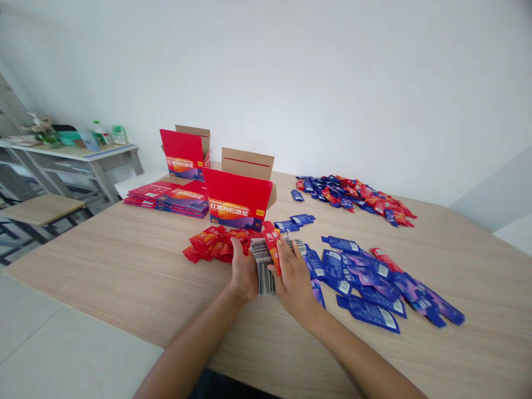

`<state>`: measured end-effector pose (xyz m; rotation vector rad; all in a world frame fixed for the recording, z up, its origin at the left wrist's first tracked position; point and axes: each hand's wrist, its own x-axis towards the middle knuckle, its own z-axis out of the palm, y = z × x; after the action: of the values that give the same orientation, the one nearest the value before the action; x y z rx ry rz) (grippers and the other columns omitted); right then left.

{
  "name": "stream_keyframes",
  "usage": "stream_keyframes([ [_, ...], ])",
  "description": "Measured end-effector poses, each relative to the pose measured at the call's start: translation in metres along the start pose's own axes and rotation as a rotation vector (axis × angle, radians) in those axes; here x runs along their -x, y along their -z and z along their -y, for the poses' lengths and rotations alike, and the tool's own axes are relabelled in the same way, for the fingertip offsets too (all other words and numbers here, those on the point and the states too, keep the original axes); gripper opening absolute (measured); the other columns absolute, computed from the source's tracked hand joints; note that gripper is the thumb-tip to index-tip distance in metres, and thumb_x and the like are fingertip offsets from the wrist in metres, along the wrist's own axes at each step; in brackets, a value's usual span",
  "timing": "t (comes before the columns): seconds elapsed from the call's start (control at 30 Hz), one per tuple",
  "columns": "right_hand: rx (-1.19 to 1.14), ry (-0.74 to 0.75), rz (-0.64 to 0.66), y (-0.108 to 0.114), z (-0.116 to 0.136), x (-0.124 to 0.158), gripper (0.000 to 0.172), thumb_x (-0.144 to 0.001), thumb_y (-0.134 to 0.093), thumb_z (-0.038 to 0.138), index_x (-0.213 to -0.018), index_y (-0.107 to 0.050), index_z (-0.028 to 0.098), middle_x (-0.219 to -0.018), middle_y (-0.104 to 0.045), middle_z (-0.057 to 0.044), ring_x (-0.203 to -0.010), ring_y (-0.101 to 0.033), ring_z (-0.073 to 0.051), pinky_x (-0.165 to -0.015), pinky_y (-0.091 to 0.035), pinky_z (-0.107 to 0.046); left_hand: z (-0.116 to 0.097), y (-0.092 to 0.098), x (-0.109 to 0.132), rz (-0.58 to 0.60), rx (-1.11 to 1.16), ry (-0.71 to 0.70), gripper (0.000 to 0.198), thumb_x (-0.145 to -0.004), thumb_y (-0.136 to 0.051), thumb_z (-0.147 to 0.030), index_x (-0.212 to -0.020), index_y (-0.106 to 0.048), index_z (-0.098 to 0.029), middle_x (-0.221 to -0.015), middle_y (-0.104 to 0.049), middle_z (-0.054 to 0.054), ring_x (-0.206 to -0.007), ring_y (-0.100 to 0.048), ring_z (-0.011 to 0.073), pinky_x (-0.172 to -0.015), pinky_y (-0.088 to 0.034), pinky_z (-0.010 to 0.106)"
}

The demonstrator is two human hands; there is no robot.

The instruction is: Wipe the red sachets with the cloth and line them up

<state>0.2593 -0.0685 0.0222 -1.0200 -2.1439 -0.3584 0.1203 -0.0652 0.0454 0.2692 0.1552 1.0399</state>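
Observation:
Between my two hands is a thick stack of flat sachets (266, 277), seen edge-on as grey and pale stripes. My left hand (244, 272) is wrapped round the stack's left side. My right hand (296, 277) presses on the right side, its fingers together, with a red sachet (272, 246) standing upright under the thumb and fingers. Part of the stack is hidden behind the right hand. Loose red sachets (211, 242) lie just beyond my left hand. To the right of my right hand, blue sachets (368, 277) are spread on the table.
Behind my hands stands an open red carton (239, 197), with a second open carton (183, 152) farther left. Flattened red cartons (170, 199) are stacked at the left. A heap of red and blue sachets (353, 194) lies near the wall. A stool (44, 209) stands beyond the table's left edge.

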Motion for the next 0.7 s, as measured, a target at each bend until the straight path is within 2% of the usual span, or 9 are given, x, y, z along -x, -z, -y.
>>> stream_keyframes([
  [0.13, 0.035, 0.033, 0.034, 0.004, 0.004, -0.002, 0.063, -0.100, -0.042, 0.027, -0.156, -0.019, 0.008, -0.146, -0.049, -0.023, -0.140, -0.042, -0.030, -0.110, -0.040, -0.055, -0.004, 0.000, 0.000, 0.030, -0.002, -0.041, 0.110, -0.076, -0.012, -0.090, -0.139, -0.053, -0.010, -0.136, -0.060, 0.020, -0.131, -0.051, 0.0352, -0.110, -0.038, 0.049],
  [0.3, 0.066, 0.072, 0.130, 0.020, 0.025, -0.006, 0.047, -0.096, -0.048, 0.026, -0.139, -0.048, 0.006, -0.139, -0.056, -0.023, -0.132, -0.050, -0.031, -0.110, -0.038, -0.051, -0.013, 0.003, 0.001, 0.009, -0.013, -0.067, 0.110, -0.077, -0.009, -0.088, -0.134, -0.057, -0.008, -0.130, -0.064, 0.021, -0.124, -0.057, 0.0364, -0.105, -0.043, 0.049],
  [0.4, 0.059, 0.057, 0.166, 0.032, 0.033, -0.009, 0.041, -0.091, -0.056, 0.027, -0.127, -0.058, 0.008, -0.133, -0.060, -0.021, -0.124, -0.055, -0.032, -0.107, -0.038, -0.051, -0.012, 0.005, 0.001, -0.006, -0.050, -0.039, 0.109, -0.078, -0.011, -0.088, -0.129, -0.060, -0.006, -0.123, -0.067, 0.022, -0.118, -0.061, 0.0369, -0.102, -0.046, 0.049],
  [0.5, 0.029, 0.017, 0.184, 0.042, 0.032, -0.012, 0.043, -0.085, -0.063, 0.035, -0.120, -0.060, 0.010, -0.129, -0.061, -0.021, -0.120, -0.056, -0.033, -0.111, -0.032, -0.053, -0.006, 0.003, 0.003, -0.008, -0.072, 0.001, 0.103, -0.080, -0.015, -0.086, -0.129, -0.061, -0.008, -0.118, -0.070, 0.020, -0.114, -0.064, 0.0358, -0.100, -0.047, 0.049],
  [0.6, 0.022, 0.017, 0.189, 0.047, 0.028, -0.014, 0.046, -0.084, -0.063, 0.039, -0.121, -0.057, 0.011, -0.137, -0.055, -0.022, -0.128, -0.050, -0.034, -0.116, -0.023, -0.056, -0.003, -0.001, 0.006, -0.016, -0.076, 0.024, 0.094, -0.086, -0.016, -0.080, -0.130, -0.061, -0.010, -0.115, -0.072, 0.018, -0.111, -0.066, 0.0341, -0.099, -0.049, 0.048],
  [0.7, 0.039, 0.040, 0.211, 0.049, 0.026, -0.014, 0.049, -0.085, -0.063, 0.039, -0.124, -0.055, 0.011, -0.144, -0.049, -0.023, -0.134, -0.045, -0.035, -0.116, -0.020, -0.056, -0.003, -0.004, 0.007, -0.033, -0.076, 0.036, 0.092, -0.087, -0.017, -0.079, -0.131, -0.060, -0.010, -0.114, -0.072, 0.017, -0.111, -0.066, 0.0338, -0.099, -0.049, 0.048],
])
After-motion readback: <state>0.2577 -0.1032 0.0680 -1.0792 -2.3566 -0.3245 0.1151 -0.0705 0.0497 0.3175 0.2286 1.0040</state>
